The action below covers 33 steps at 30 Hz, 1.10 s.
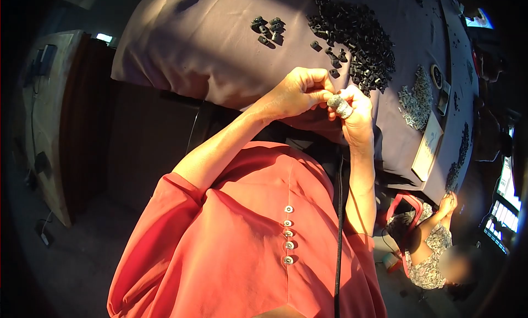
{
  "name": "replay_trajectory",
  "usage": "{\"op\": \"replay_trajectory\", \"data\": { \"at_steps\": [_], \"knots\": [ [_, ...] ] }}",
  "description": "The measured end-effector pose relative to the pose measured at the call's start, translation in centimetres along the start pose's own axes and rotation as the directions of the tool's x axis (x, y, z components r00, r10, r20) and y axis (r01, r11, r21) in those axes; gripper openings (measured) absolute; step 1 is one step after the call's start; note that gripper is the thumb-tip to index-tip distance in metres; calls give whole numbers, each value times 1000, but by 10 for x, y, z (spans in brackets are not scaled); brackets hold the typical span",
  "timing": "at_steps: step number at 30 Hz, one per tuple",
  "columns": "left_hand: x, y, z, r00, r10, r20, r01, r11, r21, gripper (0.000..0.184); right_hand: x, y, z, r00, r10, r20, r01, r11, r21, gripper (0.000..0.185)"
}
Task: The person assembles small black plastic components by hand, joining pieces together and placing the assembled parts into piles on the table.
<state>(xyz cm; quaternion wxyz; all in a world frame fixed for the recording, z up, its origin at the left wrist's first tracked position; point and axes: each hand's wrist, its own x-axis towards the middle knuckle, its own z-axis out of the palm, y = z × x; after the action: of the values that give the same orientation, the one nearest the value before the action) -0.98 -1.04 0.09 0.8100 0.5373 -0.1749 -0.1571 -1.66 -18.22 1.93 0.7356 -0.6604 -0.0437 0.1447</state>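
Note:
Both hands meet just past the near edge of a cloth-covered table. My left hand is closed, thumb and fingertips pinched together at the right hand's fingers. Something pinched there is too small or hidden to name. My right hand is closed too, its fingers curled; what it holds is hidden. A grey-white wrap is around one of its fingers or thumb. Just beyond my hands spreads a heap of small black parts. A smaller group of black parts sits to its left.
Right of the heap lies a pile of small silvery pieces, near a round object and a pale flat board. More black parts line the far right. Another person sits at the right, hands at the table edge. A wooden table stands left.

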Motion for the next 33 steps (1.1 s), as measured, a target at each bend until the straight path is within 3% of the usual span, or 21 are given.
{"op": "replay_trajectory", "data": {
  "at_steps": [5, 11, 17, 21, 25, 28, 30, 32, 33],
  "knots": [
    [0, 7, -4, 996, -68, 63, 74, 991, -109, 6, 1, -4, 5, 1000, 22, 3, -22, 994, 109, 15],
    [0, 10, -5, 995, -79, 66, 87, 986, -141, 5, 2, -3, 7, 1000, -1, 5, 1, 997, -76, 16],
    [3, 2, -4, 999, -43, -4, 42, 981, -187, 8, 1, 2, 15, 991, -111, -77, 110, 994, -20, 14],
    [2, 5, -7, 999, -40, 11, 42, 958, -285, 17, -5, -12, 22, 994, -91, -58, 75, 970, -233, 24],
    [4, 1, -8, 1000, -24, 13, 27, 932, -361, 19, 3, -21, 12, 997, -22, 69, 38, 971, -236, 23],
    [4, 1, -8, 998, -51, -34, 35, 927, -373, 13, 13, -23, 13, 997, -52, 59, 64, 971, -228, 21],
    [2, 13, -7, 995, -91, 25, 95, 939, -330, 9, 23, -26, 10, 990, -138, 15, 135, 936, -324, 20],
    [1, 13, -9, 992, -86, 91, 110, 942, -316, 10, 35, -34, 9, 991, -135, 20, 135, 945, -297, 17],
    [0, 16, -10, 987, -116, 111, 142, 951, -274, 12, 45, -31, 8, 991, -130, 39, 133, 986, -103, 16]
  ]
}}
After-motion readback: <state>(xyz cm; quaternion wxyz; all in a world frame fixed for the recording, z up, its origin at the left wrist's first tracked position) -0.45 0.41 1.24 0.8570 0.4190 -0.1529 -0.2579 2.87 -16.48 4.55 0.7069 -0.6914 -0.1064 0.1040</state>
